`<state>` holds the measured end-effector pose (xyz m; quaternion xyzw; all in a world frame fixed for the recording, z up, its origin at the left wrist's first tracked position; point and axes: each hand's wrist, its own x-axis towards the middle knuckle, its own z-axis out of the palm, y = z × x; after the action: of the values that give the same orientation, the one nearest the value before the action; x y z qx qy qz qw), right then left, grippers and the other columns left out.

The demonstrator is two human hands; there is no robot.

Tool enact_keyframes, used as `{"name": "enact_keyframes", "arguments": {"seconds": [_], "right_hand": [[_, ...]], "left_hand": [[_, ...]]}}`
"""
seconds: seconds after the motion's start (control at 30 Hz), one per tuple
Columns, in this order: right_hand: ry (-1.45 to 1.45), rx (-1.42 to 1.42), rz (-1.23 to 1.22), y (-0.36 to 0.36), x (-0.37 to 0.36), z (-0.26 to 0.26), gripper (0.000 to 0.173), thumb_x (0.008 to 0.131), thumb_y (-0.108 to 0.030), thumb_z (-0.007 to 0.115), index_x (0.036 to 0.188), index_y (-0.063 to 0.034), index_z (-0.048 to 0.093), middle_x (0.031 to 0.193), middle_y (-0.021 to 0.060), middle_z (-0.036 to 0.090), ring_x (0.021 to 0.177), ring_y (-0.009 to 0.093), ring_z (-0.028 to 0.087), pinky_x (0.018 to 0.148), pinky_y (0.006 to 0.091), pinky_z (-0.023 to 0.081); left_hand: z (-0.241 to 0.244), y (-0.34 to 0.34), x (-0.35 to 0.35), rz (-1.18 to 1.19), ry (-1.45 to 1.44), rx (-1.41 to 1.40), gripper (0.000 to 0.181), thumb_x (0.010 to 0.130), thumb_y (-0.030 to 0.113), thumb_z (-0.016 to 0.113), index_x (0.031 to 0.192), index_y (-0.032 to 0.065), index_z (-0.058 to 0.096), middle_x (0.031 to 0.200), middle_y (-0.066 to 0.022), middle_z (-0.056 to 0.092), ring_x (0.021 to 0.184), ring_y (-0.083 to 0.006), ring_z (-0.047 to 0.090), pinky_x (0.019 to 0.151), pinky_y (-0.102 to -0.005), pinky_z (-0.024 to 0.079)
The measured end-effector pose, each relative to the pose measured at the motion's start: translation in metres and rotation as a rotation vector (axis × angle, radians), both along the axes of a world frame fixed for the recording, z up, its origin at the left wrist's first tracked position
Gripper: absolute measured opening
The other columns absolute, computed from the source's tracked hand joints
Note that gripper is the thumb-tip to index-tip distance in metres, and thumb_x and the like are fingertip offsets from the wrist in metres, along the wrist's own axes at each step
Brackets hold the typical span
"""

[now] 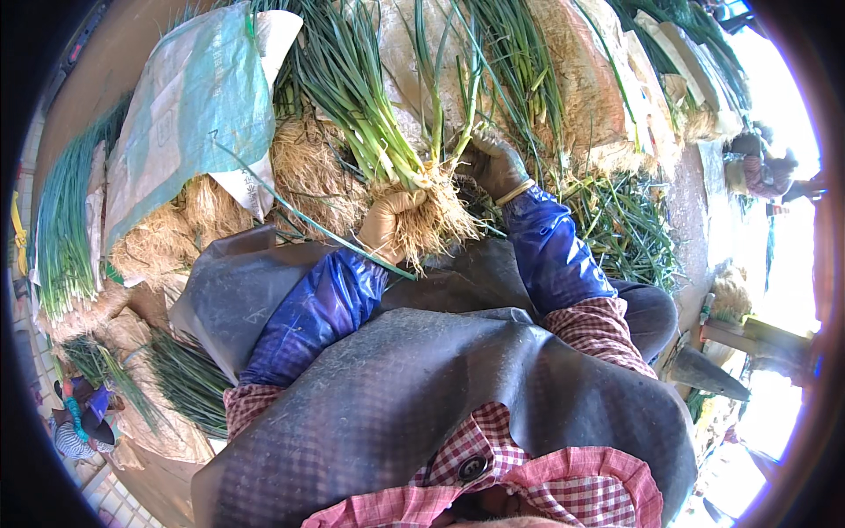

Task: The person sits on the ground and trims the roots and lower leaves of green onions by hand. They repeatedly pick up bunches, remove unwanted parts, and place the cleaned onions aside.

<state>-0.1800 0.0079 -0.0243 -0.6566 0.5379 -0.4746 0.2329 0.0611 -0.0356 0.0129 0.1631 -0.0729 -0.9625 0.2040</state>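
My left hand [386, 228], in a tan glove with a blue sleeve cover, is closed around the root end of a bunch of green onions [389, 145]. Their green leaves point away from me and pale, stringy roots hang over my lap. Just right of the bunch is my right hand [492, 162], in a darker, dirty glove, its fingers curled close to the stalk of one plant; whether they grip it is hard to tell. A single long leaf [297, 214] lies across my left wrist. My lap is covered by a dark apron [422, 369].
Heaps of rooted onions [317, 178] lie ahead, partly under woven sacks [198, 119]. Loose green leaves [620, 224] are piled at the right. More onions [63, 231] lie at far left. One person [82, 422] is at lower left, another [769, 171] at upper right.
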Motion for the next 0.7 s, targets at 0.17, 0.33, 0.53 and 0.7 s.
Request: {"name": "enact_keyframes", "arguments": {"seconds": [0.17, 0.33, 0.53, 0.7], "right_hand": [[-0.247, 0.605, -0.060, 0.022, -0.013, -0.024, 0.016, 0.087, -0.014, 0.064, 0.096, 0.0000, 0.065, 0.086, 0.0099, 0.068, 0.071, 0.017, 0.063, 0.066, 0.0308, 0.053], [0.626, 0.274, 0.587, 0.043, 0.014, -0.050, 0.028, 0.087, -0.015, 0.062, 0.112, -0.0025, 0.064, 0.105, 0.0118, 0.067, 0.093, 0.021, 0.062, 0.086, 0.0339, 0.049], [-0.378, 0.639, -0.224, 0.024, 0.002, 0.014, 0.042, 0.088, -0.038, 0.061, 0.116, -0.0063, 0.061, 0.103, 0.0105, 0.064, 0.081, 0.019, 0.061, 0.071, 0.0343, 0.050], [-0.037, 0.670, -0.687, -0.034, -0.001, 0.055, 0.046, 0.083, -0.046, 0.062, 0.101, -0.0038, 0.066, 0.093, 0.0148, 0.066, 0.075, 0.022, 0.064, 0.066, 0.0351, 0.050]], "left_hand": [[0.003, 0.001, -0.002, 0.024, -0.032, -0.022, 0.030, 0.082, -0.001, 0.059, 0.111, -0.0032, 0.058, 0.098, -0.0125, 0.066, 0.087, -0.0235, 0.067, 0.080, -0.0354, 0.058], [0.016, 0.002, -0.005, 0.033, -0.042, -0.085, 0.026, 0.082, 0.000, 0.058, 0.108, -0.0018, 0.059, 0.100, -0.0113, 0.065, 0.090, -0.0254, 0.066, 0.084, -0.0408, 0.056], [0.023, 0.007, -0.009, 0.050, -0.153, -0.159, 0.022, 0.083, 0.000, 0.059, 0.105, -0.0003, 0.061, 0.091, -0.0095, 0.067, 0.078, -0.0199, 0.067, 0.072, -0.0319, 0.059], [0.011, 0.011, -0.013, -0.043, -0.192, -0.203, 0.026, 0.083, -0.001, 0.059, 0.109, -0.0008, 0.060, 0.096, -0.0099, 0.067, 0.084, -0.0214, 0.066, 0.077, -0.0341, 0.058]]}}
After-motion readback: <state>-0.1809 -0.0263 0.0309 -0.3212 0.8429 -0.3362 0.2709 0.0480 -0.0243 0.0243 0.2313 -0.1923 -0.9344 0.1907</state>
